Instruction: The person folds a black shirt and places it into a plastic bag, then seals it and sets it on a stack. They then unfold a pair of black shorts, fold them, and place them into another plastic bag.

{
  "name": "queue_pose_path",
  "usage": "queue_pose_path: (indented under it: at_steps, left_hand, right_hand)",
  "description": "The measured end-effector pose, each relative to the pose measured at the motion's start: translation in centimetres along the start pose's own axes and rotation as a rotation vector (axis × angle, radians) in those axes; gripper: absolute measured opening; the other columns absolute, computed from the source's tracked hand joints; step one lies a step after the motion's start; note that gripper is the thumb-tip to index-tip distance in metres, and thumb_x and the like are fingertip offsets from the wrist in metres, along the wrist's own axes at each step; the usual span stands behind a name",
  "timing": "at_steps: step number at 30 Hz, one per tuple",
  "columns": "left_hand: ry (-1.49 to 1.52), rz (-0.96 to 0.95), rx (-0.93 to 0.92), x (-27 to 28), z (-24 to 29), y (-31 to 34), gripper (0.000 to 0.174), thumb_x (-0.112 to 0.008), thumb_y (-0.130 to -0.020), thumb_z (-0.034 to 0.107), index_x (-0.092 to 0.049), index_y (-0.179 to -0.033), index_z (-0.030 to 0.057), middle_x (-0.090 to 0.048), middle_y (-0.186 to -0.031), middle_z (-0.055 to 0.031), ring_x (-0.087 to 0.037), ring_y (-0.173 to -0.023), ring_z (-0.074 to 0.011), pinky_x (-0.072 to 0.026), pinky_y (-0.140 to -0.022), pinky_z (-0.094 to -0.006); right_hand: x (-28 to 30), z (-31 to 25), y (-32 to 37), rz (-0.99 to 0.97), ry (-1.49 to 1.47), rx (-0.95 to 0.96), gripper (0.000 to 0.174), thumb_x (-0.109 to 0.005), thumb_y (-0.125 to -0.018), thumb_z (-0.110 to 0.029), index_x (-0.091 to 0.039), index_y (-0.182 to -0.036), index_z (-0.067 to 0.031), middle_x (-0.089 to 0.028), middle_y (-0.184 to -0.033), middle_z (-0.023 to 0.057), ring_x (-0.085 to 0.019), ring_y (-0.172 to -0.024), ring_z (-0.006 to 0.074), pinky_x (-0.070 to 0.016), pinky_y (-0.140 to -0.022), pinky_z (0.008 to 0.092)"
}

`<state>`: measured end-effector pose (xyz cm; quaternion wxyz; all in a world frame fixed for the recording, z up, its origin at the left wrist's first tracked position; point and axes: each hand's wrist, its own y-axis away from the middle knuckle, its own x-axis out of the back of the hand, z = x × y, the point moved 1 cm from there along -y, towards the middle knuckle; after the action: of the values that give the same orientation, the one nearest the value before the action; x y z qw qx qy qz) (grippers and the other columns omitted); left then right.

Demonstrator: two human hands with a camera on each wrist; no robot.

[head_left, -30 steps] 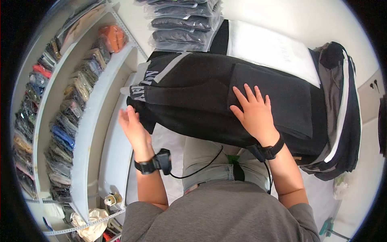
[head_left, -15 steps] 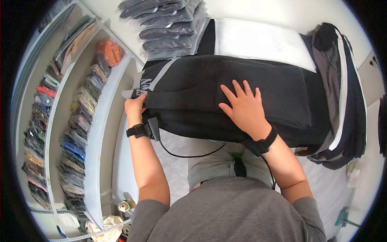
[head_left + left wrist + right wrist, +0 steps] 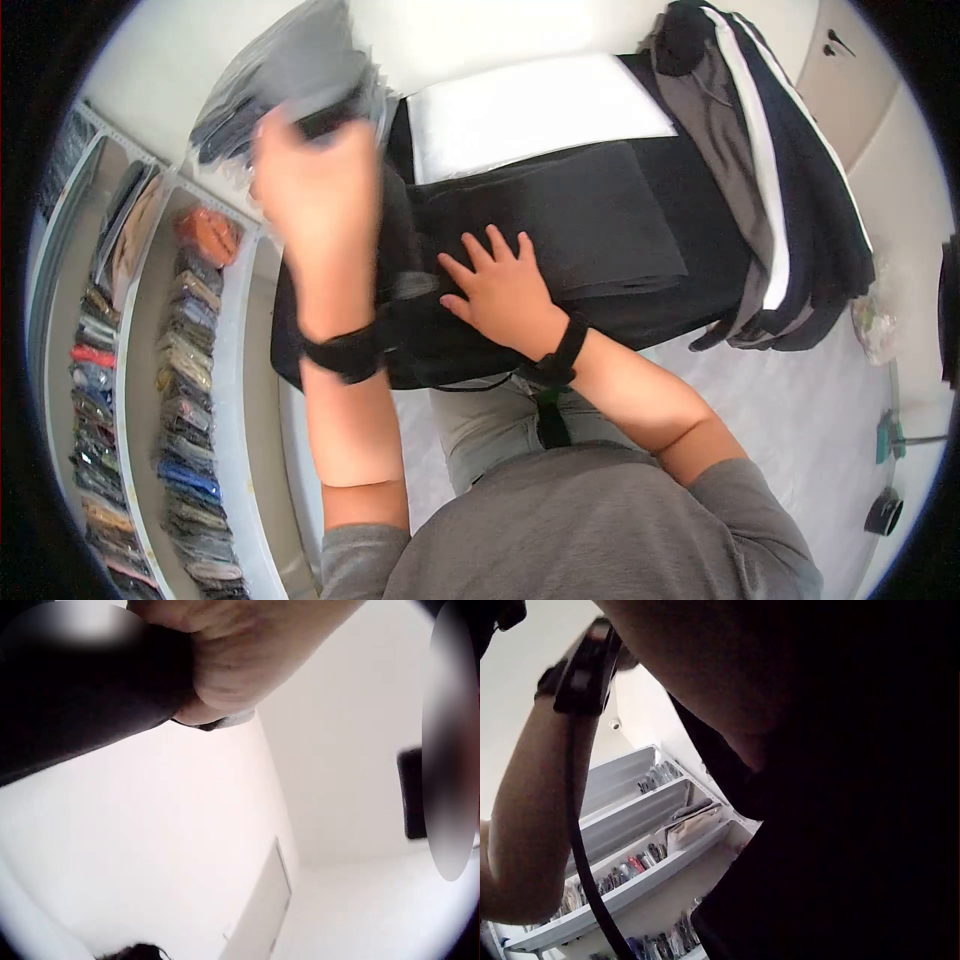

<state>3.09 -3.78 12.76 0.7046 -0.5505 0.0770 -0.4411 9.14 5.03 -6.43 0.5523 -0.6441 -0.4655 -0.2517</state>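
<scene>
A pair of black pants (image 3: pixel 570 215) lies on a dark pile, its folded part spread as a flat panel. Raised at the left, my left hand (image 3: pixel 320 195) is blurred by motion and grips the end of the pants. In the left wrist view the dark cloth (image 3: pixel 82 705) hangs from that hand, with a bit of pale trim (image 3: pixel 238 718) by the fingers. My right hand (image 3: pixel 505 295) rests on the pants with fingers straight and spread. The right wrist view is mostly dark, the left forearm (image 3: pixel 536 795) showing at its side.
Behind the pants lies a white plastic bag (image 3: pixel 540 110). Bagged garments (image 3: pixel 225 125) are stacked at the back left, partly behind the left hand. Shelves (image 3: pixel 250 400) of packed clothes line the left. Striped dark clothing (image 3: pixel 740 170) is heaped at the right.
My left hand took hold of the pants' lettered end and has lifted it up. My right hand stays spread on the cloth. The head view has swung right.
</scene>
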Motion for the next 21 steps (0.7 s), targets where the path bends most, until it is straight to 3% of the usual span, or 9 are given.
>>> queue_pose_path:
  at_steps: [2,4,6,8,10,12,14,17,21]
  left_hand:
    - [-0.092,-0.080,-0.387,-3.9,3.9,2.7,0.034,-0.066,-0.070,0.013,-0.055,-0.099,-0.0029,-0.061,-0.085,-0.0214,-0.064,-0.082,-0.0345,-0.0521,-0.075,-0.0410]
    - [0.030,-0.390,-0.399,-7.7,6.8,6.6,0.038,-0.071,-0.070,0.020,-0.052,-0.095,-0.0013,-0.057,-0.081,-0.0196,-0.063,-0.083,-0.0344,-0.0524,-0.074,-0.0432]
    - [0.235,-1.055,-0.340,-8.9,6.5,9.9,0.053,-0.073,-0.071,0.024,-0.054,-0.112,-0.0030,-0.058,-0.109,-0.0247,-0.057,-0.102,-0.0375,-0.0462,-0.090,-0.0416]
    - [0.515,-1.283,-0.371,-7.8,5.2,9.5,0.056,-0.070,-0.076,0.023,-0.050,-0.122,-0.0023,-0.052,-0.123,-0.0251,-0.052,-0.116,-0.0351,-0.0419,-0.097,-0.0377]
    - [0.474,-1.050,-0.378,-4.9,3.2,7.7,0.049,-0.059,-0.083,0.009,-0.046,-0.130,-0.0006,-0.052,-0.127,-0.0209,-0.050,-0.120,-0.0339,-0.0374,-0.103,-0.0365]
    - [0.334,-0.916,-0.318,-2.1,-0.3,6.8,0.051,-0.051,-0.080,0.000,-0.046,-0.131,0.0020,-0.051,-0.129,-0.0194,-0.047,-0.124,-0.0312,-0.0341,-0.106,-0.0367]
    - [0.199,-0.954,-0.162,0.7,-3.6,7.5,0.060,-0.050,-0.076,-0.001,-0.043,-0.135,0.0042,-0.043,-0.139,-0.0184,-0.038,-0.133,-0.0302,-0.0280,-0.110,-0.0360]
    - [0.158,-1.018,-0.094,2.6,-7.3,9.7,0.064,-0.055,-0.075,0.003,-0.041,-0.138,0.0093,-0.036,-0.144,-0.0206,-0.034,-0.134,-0.0346,-0.0298,-0.109,-0.0397]
    - [0.367,-0.981,0.037,2.4,-9.0,12.2,0.071,-0.066,-0.074,0.007,-0.040,-0.139,0.0091,-0.032,-0.148,-0.0173,-0.029,-0.138,-0.0312,-0.0238,-0.112,-0.0377]
  right_hand:
    - [1.4,-0.1,-0.2,-0.205,0.178,0.002,0.052,-0.049,-0.090,-0.043,-0.043,-0.138,-0.0216,-0.038,-0.144,0.0137,-0.035,-0.131,0.0357,-0.0280,-0.102,0.0605]
    - [-1.0,1.3,0.4,0.028,-0.058,0.039,0.053,-0.042,-0.095,-0.037,-0.033,-0.144,-0.0181,-0.032,-0.148,0.0118,-0.033,-0.134,0.0300,-0.0278,-0.106,0.0518]
    - [-0.5,1.7,0.9,-0.056,-0.158,0.060,0.052,-0.046,-0.094,-0.034,-0.035,-0.142,-0.0156,-0.039,-0.142,0.0123,-0.038,-0.131,0.0282,-0.0314,-0.105,0.0475]
    - [-0.1,2.0,1.7,-0.146,-0.269,0.078,0.051,-0.049,-0.093,-0.031,-0.038,-0.140,-0.0131,-0.046,-0.136,0.0128,-0.042,-0.128,0.0265,-0.0350,-0.103,0.0431]
    - [0.1,1.8,2.3,-0.236,-0.398,0.092,0.050,-0.052,-0.092,-0.028,-0.041,-0.138,-0.0106,-0.054,-0.130,0.0134,-0.047,-0.125,0.0248,-0.0385,-0.102,0.0388]
    - [-0.8,0.2,0.9,0.208,-0.290,-0.074,0.049,-0.063,-0.081,-0.036,-0.059,-0.121,-0.0091,-0.058,-0.121,0.0148,-0.053,-0.116,0.0325,-0.0385,-0.099,0.0449]
    - [0.4,0.5,2.1,0.287,-0.117,-0.024,0.047,-0.062,-0.081,-0.042,-0.063,-0.113,-0.0083,-0.063,-0.112,0.0151,-0.056,-0.110,0.0326,-0.0407,-0.094,0.0452]
    - [4.8,1.6,5.4,-0.066,-0.010,-0.130,0.043,-0.064,-0.080,-0.045,-0.065,-0.097,-0.0058,-0.065,-0.093,0.0128,-0.059,-0.096,0.0302,-0.0424,-0.085,0.0425]
    - [8.8,6.6,9.3,0.004,0.201,-0.211,0.043,-0.058,-0.085,-0.045,-0.062,-0.086,-0.0024,-0.062,-0.085,0.0175,-0.058,-0.088,0.0343,-0.0403,-0.088,0.0479]
